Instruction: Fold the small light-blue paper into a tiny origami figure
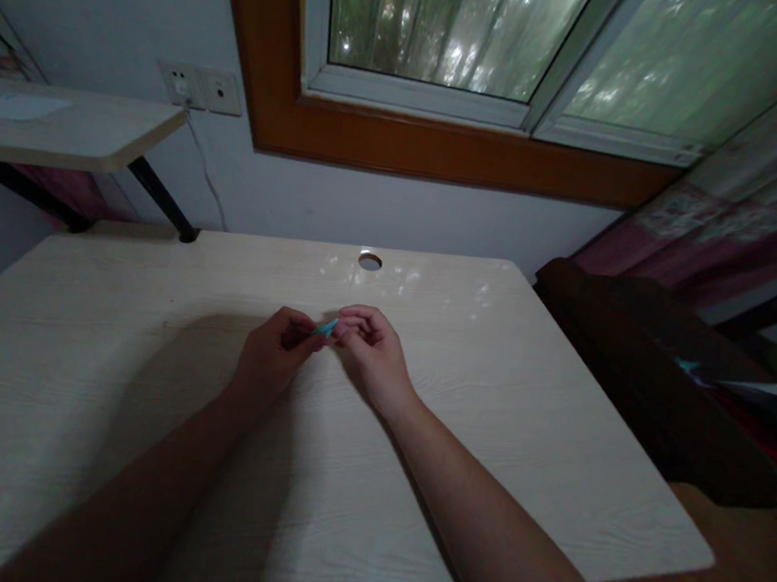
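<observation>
Both my hands meet over the pale wood-grain desk [362, 480], near its middle. A small light-blue piece [326, 328] shows between my fingertips; it is thin, and too small and partly covered for me to tell its kind. My left hand [277, 348] pinches its left end between thumb and index finger. At the other end, the thumb and fingers of my right hand [374, 352] close on it, the fingers curled. Fingers cover part of both ends.
A round cable hole [370, 262] sits near the desk's back edge. On the left a raised shelf [78, 132] stands on black legs. A cable hangs from the wall socket [200, 88]. Beyond the right edge is dark wooden furniture [610, 361]; a window [461, 31] is behind.
</observation>
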A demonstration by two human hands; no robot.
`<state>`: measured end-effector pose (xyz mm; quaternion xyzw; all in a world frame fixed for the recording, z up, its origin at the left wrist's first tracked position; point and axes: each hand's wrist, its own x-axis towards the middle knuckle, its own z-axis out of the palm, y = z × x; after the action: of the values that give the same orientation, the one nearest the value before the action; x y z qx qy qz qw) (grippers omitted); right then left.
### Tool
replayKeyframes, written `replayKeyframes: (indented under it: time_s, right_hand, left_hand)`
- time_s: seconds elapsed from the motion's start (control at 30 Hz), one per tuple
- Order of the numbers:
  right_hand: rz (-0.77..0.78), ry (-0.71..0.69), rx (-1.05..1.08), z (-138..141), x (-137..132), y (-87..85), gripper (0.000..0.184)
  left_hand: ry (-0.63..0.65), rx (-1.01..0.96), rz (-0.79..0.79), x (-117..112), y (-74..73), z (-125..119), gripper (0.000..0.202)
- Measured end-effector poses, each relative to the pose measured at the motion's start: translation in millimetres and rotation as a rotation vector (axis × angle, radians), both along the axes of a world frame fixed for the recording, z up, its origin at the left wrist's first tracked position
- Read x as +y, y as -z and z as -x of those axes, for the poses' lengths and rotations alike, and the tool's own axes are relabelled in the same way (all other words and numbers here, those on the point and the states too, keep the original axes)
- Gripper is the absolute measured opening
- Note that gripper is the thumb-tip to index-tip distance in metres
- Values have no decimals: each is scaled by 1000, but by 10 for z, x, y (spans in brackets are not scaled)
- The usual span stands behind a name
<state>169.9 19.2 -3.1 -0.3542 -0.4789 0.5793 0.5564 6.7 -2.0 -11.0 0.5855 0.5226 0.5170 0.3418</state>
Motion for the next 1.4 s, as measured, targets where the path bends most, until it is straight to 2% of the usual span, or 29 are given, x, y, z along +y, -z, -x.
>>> replayKeyframes:
  time_s: [0.17, 0.3, 0.6, 0.9, 1.13, 1.23, 1.4]
  right_hand:
    - [10, 2, -34, 13, -17, -17, 24]
    - [30, 7, -24, 25, -18, 16, 19]
    - [54, -52, -75, 5, -17, 46, 10]
    - [44, -30, -77, -4, -12, 73, 6]
    - [59, -10, -77, -3, -3, 53, 11]
    - [80, -22, -42, -2, 0, 54, 16]
    - [84, -99, -56, 5, 7, 93, 24]
  left_hand:
    - [-46, 229, -93, -42, -59, -14, 15]
    - [-40, 320, -174, -50, -53, -10, 10]
    - [-4, 443, -296, -49, -21, 22, 5]
    - [10, 469, -296, -29, -9, 22, 7]
    - [-22, 303, -137, -27, -27, -4, 9]
    - [-34, 103, -10, -2, -13, -1, 20]
    - [77, -293, 115, 45, -5, -16, 32]
